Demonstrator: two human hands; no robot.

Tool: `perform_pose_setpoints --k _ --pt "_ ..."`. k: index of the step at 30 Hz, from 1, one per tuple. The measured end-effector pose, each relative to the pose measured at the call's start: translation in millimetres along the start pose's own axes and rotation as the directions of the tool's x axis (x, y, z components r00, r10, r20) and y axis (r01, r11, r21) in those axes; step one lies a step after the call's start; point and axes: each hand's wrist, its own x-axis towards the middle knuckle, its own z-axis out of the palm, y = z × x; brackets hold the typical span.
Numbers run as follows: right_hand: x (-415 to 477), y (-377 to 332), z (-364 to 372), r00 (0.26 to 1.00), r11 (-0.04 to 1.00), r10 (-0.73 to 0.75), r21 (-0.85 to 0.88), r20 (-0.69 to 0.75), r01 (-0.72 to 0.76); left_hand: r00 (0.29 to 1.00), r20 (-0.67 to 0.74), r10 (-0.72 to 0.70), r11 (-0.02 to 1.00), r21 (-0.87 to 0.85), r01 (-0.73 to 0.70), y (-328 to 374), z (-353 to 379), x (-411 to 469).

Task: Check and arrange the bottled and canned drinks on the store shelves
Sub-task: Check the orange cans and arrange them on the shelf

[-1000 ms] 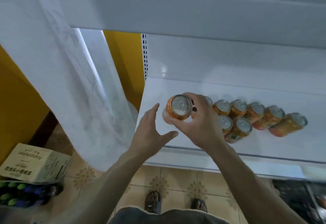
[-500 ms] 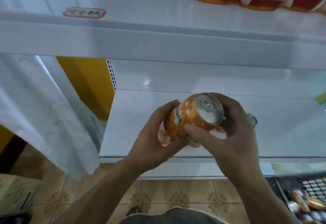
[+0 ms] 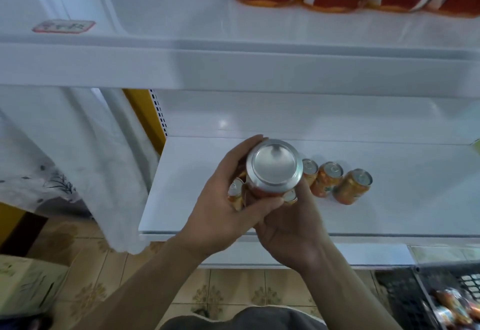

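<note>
Left grip (image 3: 220,213), right grip (image 3: 291,226) both curled round orange can (image 3: 274,166); base toward camera

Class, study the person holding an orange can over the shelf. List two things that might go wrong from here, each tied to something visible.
1. The held can sits bottom-up between the left hand and right hand, right above standing cans; a slip could topple them.
2. Set down as is, it would stand upside down on the shelf.
</note>
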Motion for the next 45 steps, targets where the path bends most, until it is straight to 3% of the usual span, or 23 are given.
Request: perform_pose_setpoints --k 18,23,27,30,33,35,38,40,42,45 --pt "-23 -19 -25 0.991 0.992 0.116 0.049 0.070 -0.119 0.996 0.092 0.009 0.999 0.049 -0.013 9 42 11" --pt "-30 -25 -36 0.999 0.998 -0.013 -0.056 0.053 0.016 0.986 0.168 -0.023 0.995 0.098 0.006 11 55 12" --pt "-40 -31 -52 0.979 0.932 -0.204 -0.307 -0.010 0.191 0.997 0.022 -0.080 0.996 -0.036 0.080 13 70 15" --pt "-51 -35 -59 0.921 0.839 -0.387 -0.398 0.046 0.372 0.974 -0.098 -0.206 0.969 -0.163 0.188 15 84 15" --pt "-59 -38 -69 0.860 0.757 -0.503 -0.434 0.091 0.489 0.953 -0.112 -0.282 0.938 -0.241 0.249 20 98 15" --pt "-65 -45 -74 0.840 0.733 -0.533 -0.439 0.105 0.520 0.964 -0.049 -0.262 0.938 -0.248 0.243 20 104 13" --pt "-75 -54 -79 0.884 0.743 -0.459 -0.506 0.089 0.438 0.984 0.058 -0.168 0.953 -0.247 0.177 21 105 9" --pt "-80 -58 -81 0.891 0.716 -0.445 -0.560 0.093 0.417 0.984 0.008 -0.181 0.938 -0.299 0.175 22 109 7" --pt "-84 -59 -79 0.844 0.658 -0.516 -0.565 0.144 0.498 0.959 -0.076 -0.275 0.905 -0.359 0.231 26 117 5" --pt "-87 -58 -78 0.742 0.529 -0.649 -0.601 0.169 0.599 0.932 -0.086 -0.352 0.887 -0.349 0.303 28 124 0"
